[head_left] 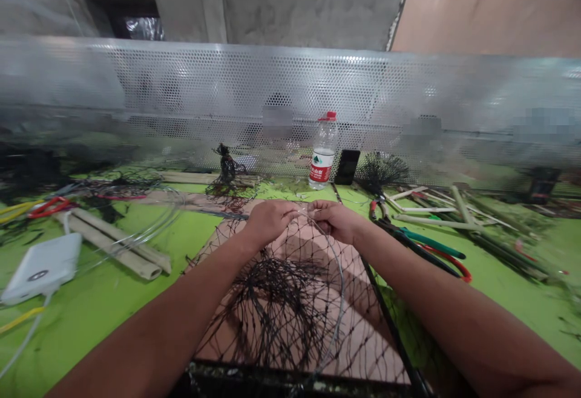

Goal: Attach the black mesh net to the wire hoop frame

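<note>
Black net [281, 301], likely soft, light, snag-prone, spread over a wire hoop [342, 283] on the table [113, 301]. Left hand [270, 219] and right hand [336, 219] pinch its far edge; firmest grip probably at the hoop.

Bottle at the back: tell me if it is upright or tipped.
Upright: the bottle stands on its base on the green table, with its red cap on top.

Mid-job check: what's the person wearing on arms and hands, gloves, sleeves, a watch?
Nothing worn: left hand and right hand ungloved; left forearm and right forearm bare to the frame edge, no sleeves, watch or bands. Rings: too small to tell.
</note>
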{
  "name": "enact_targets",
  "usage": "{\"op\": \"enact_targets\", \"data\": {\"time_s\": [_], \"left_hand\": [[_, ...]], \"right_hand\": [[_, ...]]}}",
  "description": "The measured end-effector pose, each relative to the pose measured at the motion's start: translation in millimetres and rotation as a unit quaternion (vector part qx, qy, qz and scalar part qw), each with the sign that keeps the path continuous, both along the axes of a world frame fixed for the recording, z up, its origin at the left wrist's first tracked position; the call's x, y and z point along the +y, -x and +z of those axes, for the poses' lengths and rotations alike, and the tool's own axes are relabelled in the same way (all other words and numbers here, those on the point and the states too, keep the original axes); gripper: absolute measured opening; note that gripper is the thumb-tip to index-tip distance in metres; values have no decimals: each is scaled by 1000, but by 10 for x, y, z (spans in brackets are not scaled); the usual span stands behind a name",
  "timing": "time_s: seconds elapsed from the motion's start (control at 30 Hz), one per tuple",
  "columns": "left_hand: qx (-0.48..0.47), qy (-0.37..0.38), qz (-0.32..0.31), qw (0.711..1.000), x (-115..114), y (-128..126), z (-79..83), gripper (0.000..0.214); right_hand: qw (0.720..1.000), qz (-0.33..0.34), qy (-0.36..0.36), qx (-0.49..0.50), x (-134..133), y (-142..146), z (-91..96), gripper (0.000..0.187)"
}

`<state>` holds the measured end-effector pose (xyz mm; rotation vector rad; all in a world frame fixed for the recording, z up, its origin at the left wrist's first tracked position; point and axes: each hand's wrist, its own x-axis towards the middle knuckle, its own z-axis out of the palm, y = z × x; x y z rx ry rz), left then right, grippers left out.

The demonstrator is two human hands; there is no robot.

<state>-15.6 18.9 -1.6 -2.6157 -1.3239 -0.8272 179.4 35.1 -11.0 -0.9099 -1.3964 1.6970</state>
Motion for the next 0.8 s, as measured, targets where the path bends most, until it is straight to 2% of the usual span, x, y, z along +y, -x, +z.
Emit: {"op": "enact_targets", "data": {"time_s": [0.2, 0.3, 0.47, 0.57, 0.67, 0.73, 0.8], "left_hand": [[-25, 4, 11, 1000, 2, 18, 11, 30], [-44, 6, 11, 999, 9, 31, 17, 29], [-41, 14, -1, 999, 30, 36, 5, 26], [-38, 17, -7, 999, 45, 42, -9, 28], [-20, 16, 0, 1000, 56, 44, -16, 29], [-3, 14, 10, 1000, 60, 40, -16, 30], [13, 13, 23, 1000, 64, 32, -13, 31]], "right_hand": [[997, 75, 28, 14, -129, 107, 15, 19], [996, 85, -1, 26, -114, 83, 24, 22], [993, 98, -56, -43, -14, -33, 21, 26], [987, 78, -95, -107, 41, -119, 51, 28], [969, 27, -159, -190, 83, -186, 118, 24], [945, -36, -232, -227, 90, -207, 185, 16], [909, -103, -323, -243, 60, -205, 269, 11]]}}
